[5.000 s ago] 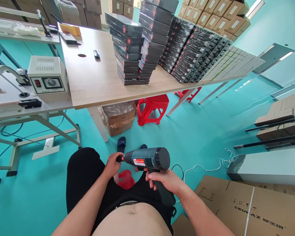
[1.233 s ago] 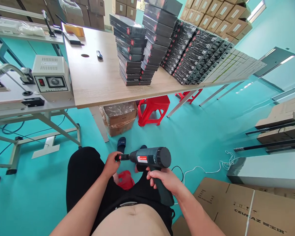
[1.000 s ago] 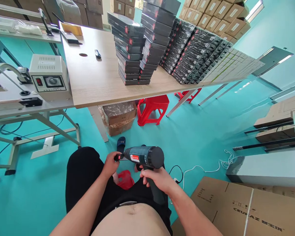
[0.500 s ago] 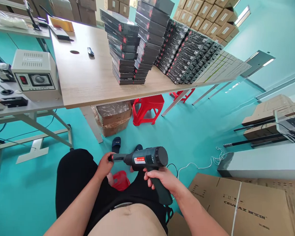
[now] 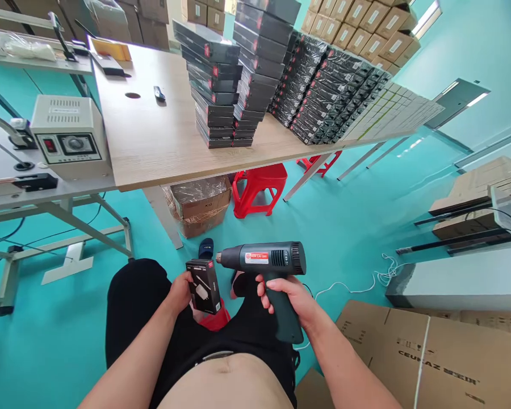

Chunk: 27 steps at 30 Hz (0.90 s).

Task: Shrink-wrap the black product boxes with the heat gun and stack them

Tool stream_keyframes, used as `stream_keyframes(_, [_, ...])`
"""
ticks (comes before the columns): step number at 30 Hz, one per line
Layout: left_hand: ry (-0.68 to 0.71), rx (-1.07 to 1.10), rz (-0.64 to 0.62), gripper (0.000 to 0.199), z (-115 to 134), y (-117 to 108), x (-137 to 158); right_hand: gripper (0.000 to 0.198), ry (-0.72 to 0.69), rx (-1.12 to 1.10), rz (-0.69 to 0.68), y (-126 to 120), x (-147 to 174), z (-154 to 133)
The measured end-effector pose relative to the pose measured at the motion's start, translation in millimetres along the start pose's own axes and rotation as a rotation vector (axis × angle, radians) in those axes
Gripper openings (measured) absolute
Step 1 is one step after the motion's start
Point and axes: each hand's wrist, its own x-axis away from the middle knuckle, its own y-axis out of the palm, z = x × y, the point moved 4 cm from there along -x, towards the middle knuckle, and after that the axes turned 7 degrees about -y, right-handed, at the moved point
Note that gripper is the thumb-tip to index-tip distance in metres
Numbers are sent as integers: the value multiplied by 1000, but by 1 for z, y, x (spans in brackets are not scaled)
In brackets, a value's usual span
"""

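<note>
My right hand (image 5: 286, 292) is wrapped round the handle of a dark green heat gun (image 5: 262, 258), held above my lap with its nozzle pointing left. In my left hand (image 5: 180, 291) is a small black box (image 5: 203, 287) with a white charger pictured on its broad face. That printed face is turned up toward me, and my fingers grip its left edge. The nozzle tip sits close by the box's upper right corner; whether the two touch I cannot tell.
Ahead stands a wooden table (image 5: 153, 147) carrying tall stacks of black boxes (image 5: 217, 85). A beige control unit (image 5: 70, 136) is at left. Red stools (image 5: 259, 187) and an open carton (image 5: 202, 210) sit beneath the table. Large cartons (image 5: 413, 346) lie at right, near a white cord (image 5: 344, 289).
The black box has turned from edge-on to showing its printed broad face. The heat gun has shifted slightly right and up, with its nozzle now level with the box's top.
</note>
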Motion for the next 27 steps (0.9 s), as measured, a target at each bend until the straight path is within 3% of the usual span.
stream_keyframes(4, [-50, 88, -19, 18, 3, 2, -1, 28, 6, 50, -95, 25, -4, -8])
stream_keyframes(8, [-14, 174, 5, 17, 7, 0, 1, 28, 51, 126, -160, 40, -3, -4])
stream_keyframes(14, [91, 314, 67, 21, 13, -6, 0, 25, 147, 297, -275, 29, 18, 16])
stream_keyframes(17, [159, 360, 119, 18, 14, -9, -3, 23, 186, 346, -256, 16, 30, 25])
stream_keyframes(20, [175, 362, 114, 18, 16, -8, -5, 26, 164, 261, -152, 9, 36, 31])
stream_keyframes(27, [140, 292, 47, 22, 19, -1, 6, 30, 185, 78, -127, 14, 40, 40])
